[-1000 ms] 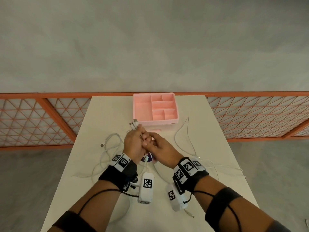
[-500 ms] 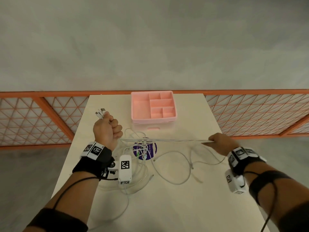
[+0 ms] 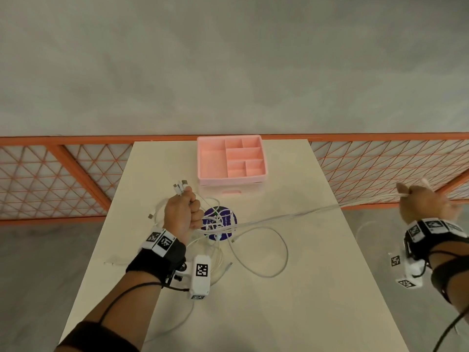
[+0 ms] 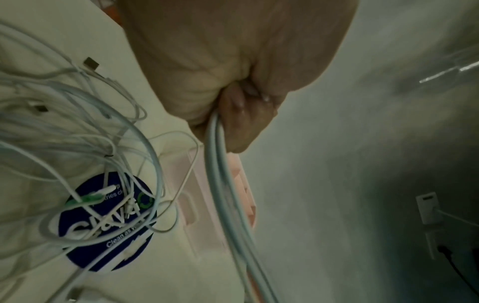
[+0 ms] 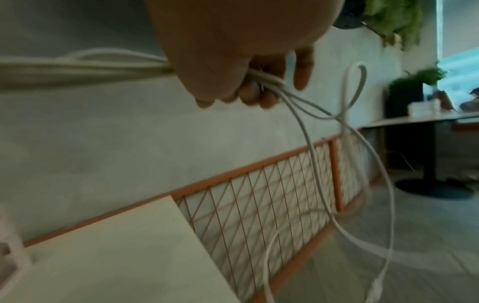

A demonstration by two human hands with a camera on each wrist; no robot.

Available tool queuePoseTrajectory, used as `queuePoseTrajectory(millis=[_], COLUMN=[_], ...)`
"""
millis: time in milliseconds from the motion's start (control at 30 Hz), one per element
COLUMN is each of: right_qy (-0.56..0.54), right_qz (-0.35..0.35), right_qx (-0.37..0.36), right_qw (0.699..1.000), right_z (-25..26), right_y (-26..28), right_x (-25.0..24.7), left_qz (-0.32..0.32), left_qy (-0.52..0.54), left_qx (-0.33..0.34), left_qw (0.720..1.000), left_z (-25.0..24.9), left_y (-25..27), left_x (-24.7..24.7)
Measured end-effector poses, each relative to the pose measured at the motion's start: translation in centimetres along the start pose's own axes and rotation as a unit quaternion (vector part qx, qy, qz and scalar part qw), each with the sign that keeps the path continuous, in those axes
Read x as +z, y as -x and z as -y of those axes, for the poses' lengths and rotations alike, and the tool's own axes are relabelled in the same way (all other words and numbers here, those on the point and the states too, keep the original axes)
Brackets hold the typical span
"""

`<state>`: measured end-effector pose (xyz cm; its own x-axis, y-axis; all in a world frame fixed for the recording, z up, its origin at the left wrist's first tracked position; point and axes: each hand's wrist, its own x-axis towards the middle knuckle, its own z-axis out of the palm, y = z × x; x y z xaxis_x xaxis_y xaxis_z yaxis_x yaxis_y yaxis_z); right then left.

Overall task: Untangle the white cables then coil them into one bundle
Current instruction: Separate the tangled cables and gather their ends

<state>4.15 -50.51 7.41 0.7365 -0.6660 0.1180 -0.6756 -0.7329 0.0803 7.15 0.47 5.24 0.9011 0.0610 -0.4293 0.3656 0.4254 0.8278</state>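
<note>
A cream table [image 3: 291, 313] stands against a grey wall, a pink organizer tray [image 3: 212, 165] at 12 o'clock. The left hand [image 3: 182, 214] grips the white cables [image 3: 279, 216] by their plugs; the right hand [image 3: 426, 205], closed around them, has pulled farther out to 3 o'clock, past the table's edge.

Grey wall [image 3: 228, 59], orange lattice railing [image 3: 50, 179], grey floor [image 3: 38, 275].

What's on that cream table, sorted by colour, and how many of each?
Pink plastic compartment tray: 1
Purple-blue round sticker: 1
Tangled white cables: 1 tangle, partly lifted by both hands; strands too knotted to count
Total: 3
</note>
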Motion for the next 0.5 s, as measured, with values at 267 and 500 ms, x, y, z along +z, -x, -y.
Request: queuePoseTrajectory(millis=[267, 500], right_qy=[0.018, 0.065], right_qz=[0.276, 0.332], right_qx=[-0.085, -0.133], right_qw=[0.957, 0.932], right_z=[0.2, 6.1], right_y=[6.8, 10.5], right_x=[9.7, 9.6], left_qz=[-0.040, -0.032], left_qy=[-0.022, -0.003], left_qx=[0.001, -0.014], left_qw=[0.999, 0.999], left_z=[-0.2, -0.3], left_y=[0.2, 0.9], left_x=[-1.0, -1.4])
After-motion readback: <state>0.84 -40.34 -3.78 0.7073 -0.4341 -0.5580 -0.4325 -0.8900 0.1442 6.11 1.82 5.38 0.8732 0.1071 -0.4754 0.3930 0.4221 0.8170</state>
